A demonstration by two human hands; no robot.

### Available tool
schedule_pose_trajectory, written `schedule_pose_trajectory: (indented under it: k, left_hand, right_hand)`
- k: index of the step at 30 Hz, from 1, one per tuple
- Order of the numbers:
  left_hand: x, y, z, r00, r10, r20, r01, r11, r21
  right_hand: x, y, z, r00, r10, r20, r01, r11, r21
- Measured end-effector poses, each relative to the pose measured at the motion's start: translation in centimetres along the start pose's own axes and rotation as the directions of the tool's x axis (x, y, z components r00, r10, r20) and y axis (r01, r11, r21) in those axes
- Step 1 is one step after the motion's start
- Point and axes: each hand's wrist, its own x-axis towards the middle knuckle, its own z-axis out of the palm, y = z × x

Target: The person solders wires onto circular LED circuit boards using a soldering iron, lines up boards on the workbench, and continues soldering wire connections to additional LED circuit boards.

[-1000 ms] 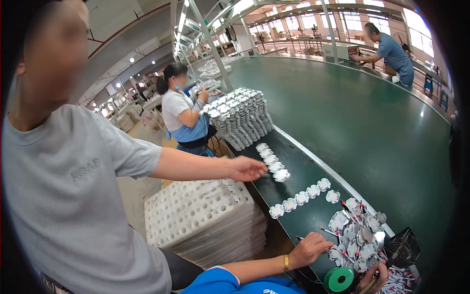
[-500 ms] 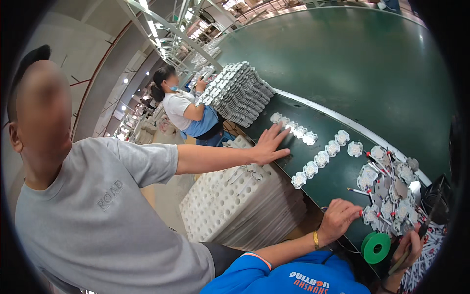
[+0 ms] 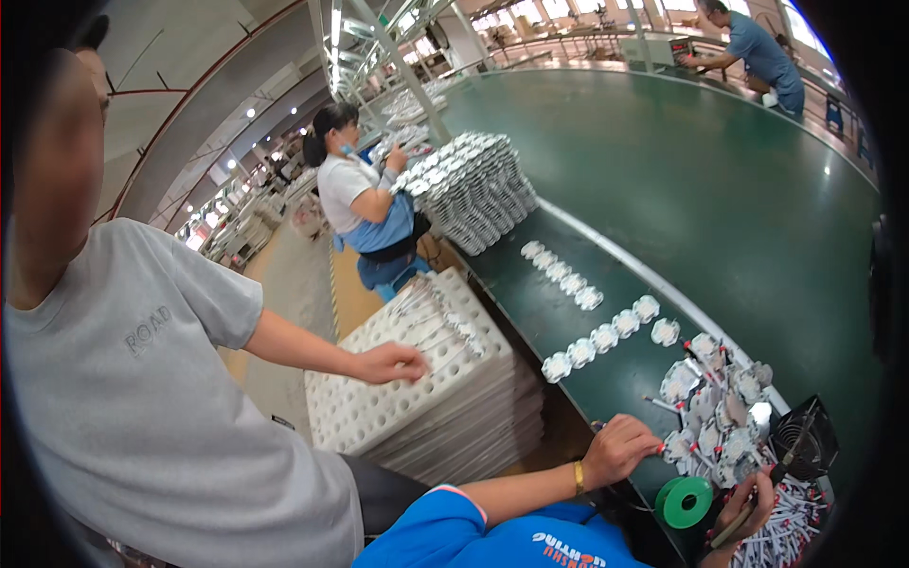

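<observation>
My left hand (image 3: 620, 449), with a gold band at its wrist, is closed in a pinch on a thin wire lead (image 3: 660, 448) with a red end. It meets the left side of a heap of round white LED boards (image 3: 705, 431). My right hand (image 3: 746, 511), lower right, grips a slim soldering iron (image 3: 723, 538), whose tip area is hard to make out against the heap. Between my hands stands a green spool (image 3: 684, 502). Below the heap lies a pile of white wire leads (image 3: 781, 535) with red ends.
Two rows of LED boards (image 3: 603, 338) lie on the green belt (image 3: 587, 379). A tall stack of boards (image 3: 478, 194) stands beyond. At left, a grey-shirted person's hand (image 3: 393, 363) hovers over stacked white perforated trays (image 3: 360, 398). A black fan-like box (image 3: 805, 437) sits far right.
The grey-shirted person's hand has drawn back from the belt toward the trays. My view has shifted, showing another worker at the back right. My hands keep their places by the heap.
</observation>
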Motion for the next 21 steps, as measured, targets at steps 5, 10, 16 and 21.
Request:
schedule_pose_trajectory:
  k: [5, 10, 16, 21]
  left_hand:
    - [0.8, -0.7, 0.8, 1.0, -0.005, 0.019, 0.005, 1.0, -0.01]
    - [0.1, -0.7, 0.5, 0.999, -0.007, 0.041, 0.007, 1.0, -0.004]
    - [-0.4, -0.3, 0.6, 0.999, -0.024, 0.048, 0.026, 0.999, -0.044]
    - [-0.6, -0.5, 0.5, 0.999, -0.039, 0.032, 0.04, 0.999, -0.031]
  right_hand:
    - [0.8, 0.3, 0.6, 1.0, 0.017, -0.021, -0.017, 1.0, 0.003]
    - [0.8, 0.1, 0.8, 0.999, -0.033, -0.005, 0.033, 0.999, 0.026]
    - [0.5, -0.6, -0.2, 1.0, 0.012, 0.01, -0.012, 1.0, -0.013]
    - [0.5, -0.2, 0.6, 0.999, -0.015, 0.032, 0.014, 1.0, 0.02]
